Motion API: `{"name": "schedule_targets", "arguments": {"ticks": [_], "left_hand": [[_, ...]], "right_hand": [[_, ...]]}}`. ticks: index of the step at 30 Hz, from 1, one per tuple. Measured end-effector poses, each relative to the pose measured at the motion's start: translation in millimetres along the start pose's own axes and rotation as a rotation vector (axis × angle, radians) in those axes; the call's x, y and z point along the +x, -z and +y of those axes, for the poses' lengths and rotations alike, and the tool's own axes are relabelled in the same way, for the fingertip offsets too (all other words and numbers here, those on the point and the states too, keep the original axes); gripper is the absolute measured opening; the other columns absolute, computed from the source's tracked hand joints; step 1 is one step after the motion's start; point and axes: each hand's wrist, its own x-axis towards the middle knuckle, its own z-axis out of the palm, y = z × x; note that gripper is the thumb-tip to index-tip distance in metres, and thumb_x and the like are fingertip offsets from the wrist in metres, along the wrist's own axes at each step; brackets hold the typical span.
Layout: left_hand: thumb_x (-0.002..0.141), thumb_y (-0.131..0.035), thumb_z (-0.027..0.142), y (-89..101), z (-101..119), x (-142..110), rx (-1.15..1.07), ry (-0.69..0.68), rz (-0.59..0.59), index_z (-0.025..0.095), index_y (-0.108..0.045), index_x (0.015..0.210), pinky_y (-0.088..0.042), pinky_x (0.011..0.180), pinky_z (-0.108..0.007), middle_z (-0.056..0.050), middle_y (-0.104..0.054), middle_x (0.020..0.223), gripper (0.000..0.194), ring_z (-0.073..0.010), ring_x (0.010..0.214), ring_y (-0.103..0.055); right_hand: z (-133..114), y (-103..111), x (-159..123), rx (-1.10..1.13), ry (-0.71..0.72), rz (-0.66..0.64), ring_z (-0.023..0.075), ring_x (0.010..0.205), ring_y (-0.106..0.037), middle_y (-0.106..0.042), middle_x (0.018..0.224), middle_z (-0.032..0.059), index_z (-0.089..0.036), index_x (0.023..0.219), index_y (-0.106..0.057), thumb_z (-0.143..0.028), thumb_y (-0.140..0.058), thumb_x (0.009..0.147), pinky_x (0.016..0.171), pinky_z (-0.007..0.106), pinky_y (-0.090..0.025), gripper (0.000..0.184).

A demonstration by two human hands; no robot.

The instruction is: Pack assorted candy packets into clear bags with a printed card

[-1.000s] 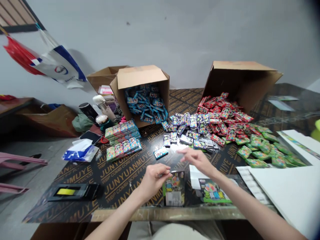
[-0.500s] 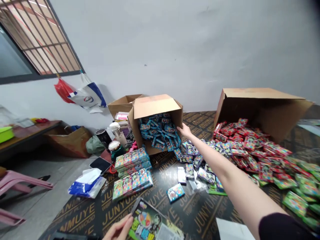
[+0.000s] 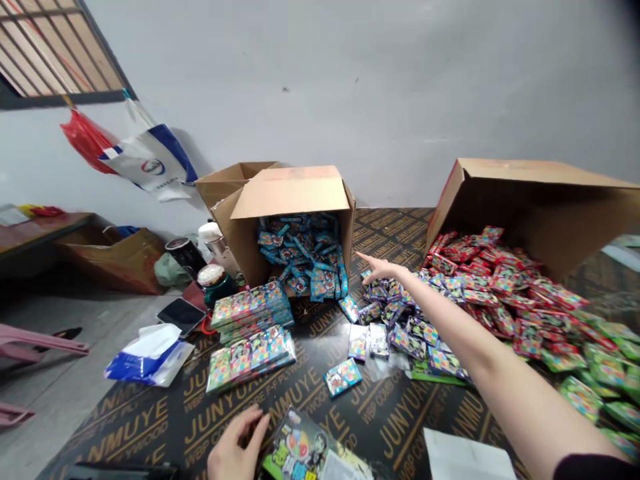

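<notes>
Cardboard box (image 3: pixel 295 200) lay tipped w/ blue packs (image 3: pixel 305 257) spilling toward the purple pile (image 3: pixel 395 313). Right hand (image 3: pixel 383 269) reached over that pile, fingers open, holding nothing. Best to pinch one pack by its edge, not rake. Left hand (image 3: pixel 235 450), loosely open, steadied the card (image 3: pixel 300 450) at the near edge.

A plain pale grey wall (image 3: pixel 380 87) fills the frame from ten to two o'clock. A barred window (image 3: pixel 45 53) sits at ten o'clock. At nine o'clock stands a dark wooden side table (image 3: pixel 35 233), above grey concrete floor (image 3: pixel 65 373) and a pink plastic chair (image 3: pixel 35 343).
</notes>
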Motion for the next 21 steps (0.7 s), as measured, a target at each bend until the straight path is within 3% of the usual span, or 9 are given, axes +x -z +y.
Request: {"name": "schedule_targets", "arguments": {"ticks": [4, 8, 11, 14, 16, 18, 21], "left_hand": [[0.069, -0.057, 0.051, 10.8, 19.4, 53.1, 0.289, -0.404, 0.168, 0.020, -0.068, 0.083, -0.040, 0.095, -0.044, -0.011, -0.062, 0.108, 0.036, -0.0292, 0.104, -0.055], [0.075, -0.053, 0.048, 15.9, 59.8, 123.1, 0.437, -0.549, 0.183, 0.014, -0.058, 0.110, -0.034, 0.099, -0.046, -0.016, -0.049, 0.125, 0.048, -0.0314, 0.118, -0.043], [0.074, -0.057, 0.046, 17.7, 95.3, 181.0, 0.333, -0.545, 0.219, 0.010, -0.031, 0.134, -0.026, 0.105, -0.043, -0.019, -0.036, 0.137, 0.074, -0.0291, 0.127, -0.033], [0.069, -0.064, 0.044, 14.4, 126.6, 238.4, 0.148, -0.395, 0.186, 0.006, -0.019, 0.137, -0.035, 0.098, -0.041, -0.022, -0.037, 0.135, 0.090, -0.0296, 0.120, -0.042], [0.073, -0.060, 0.041, 8.0, 142.7, 270.1, 0.056, -0.321, 0.150, 0.005, -0.030, 0.132, -0.045, 0.085, -0.035, -0.019, -0.055, 0.120, 0.075, -0.0257, 0.105, -0.055], [0.076, -0.053, 0.040, -1.1, 155.3, 291.9, 0.053, -0.294, 0.136, 0.005, -0.051, 0.113, -0.049, 0.072, -0.032, -0.015, -0.066, 0.095, 0.051, -0.0235, 0.086, -0.062], [0.073, -0.051, 0.037, -15.7, 168.8, 305.0, 0.133, -0.289, 0.163, 0.007, -0.061, 0.078, -0.047, 0.062, -0.032, -0.011, -0.064, 0.068, 0.032, -0.0253, 0.071, -0.061]], "right_hand": [[-4.0, -17.3, 7.0, -0.107, -0.112, -0.021, 0.0328, 0.120, -0.041, -0.051, 0.124, 0.0189, -0.016, 0.133, -0.035, -0.037, -0.061, 0.073, 0.099, 0.059, -0.009, 0.069], [-23.0, -39.7, 8.4, -0.162, -0.128, -0.075, 0.0372, 0.111, -0.048, -0.060, 0.111, 0.0211, -0.013, 0.110, -0.058, -0.027, -0.069, 0.064, 0.096, 0.063, -0.007, 0.050], [-34.8, -46.8, -3.1, -0.145, -0.030, -0.122, 0.0338, 0.102, -0.055, -0.066, 0.099, 0.0150, -0.017, 0.096, -0.066, -0.018, -0.069, 0.060, 0.097, 0.059, -0.016, 0.036], [-49.0, -43.0, -23.2, -0.106, 0.109, -0.112, 0.0279, 0.097, -0.058, -0.068, 0.092, 0.0079, -0.022, 0.092, -0.067, -0.018, -0.065, 0.064, 0.097, 0.049, -0.026, 0.027], [-64.0, -37.6, -35.0, -0.075, 0.186, -0.047, 0.0229, 0.101, -0.056, -0.066, 0.098, 0.0066, -0.023, 0.098, -0.065, -0.022, -0.053, 0.077, 0.097, 0.038, -0.031, 0.024], [-81.8, -33.1, -39.5, -0.043, 0.240, 0.038, 0.0181, 0.111, -0.050, -0.059, 0.116, 0.0056, -0.024, 0.113, -0.056, -0.027, -0.040, 0.086, 0.097, 0.030, -0.032, 0.032], [-102.8, -31.2, -26.9, -0.011, 0.246, 0.130, 0.0178, 0.125, -0.036, -0.038, 0.137, 0.0059, -0.024, 0.129, -0.040, -0.040, -0.038, 0.088, 0.100, 0.028, -0.029, 0.044]]}}
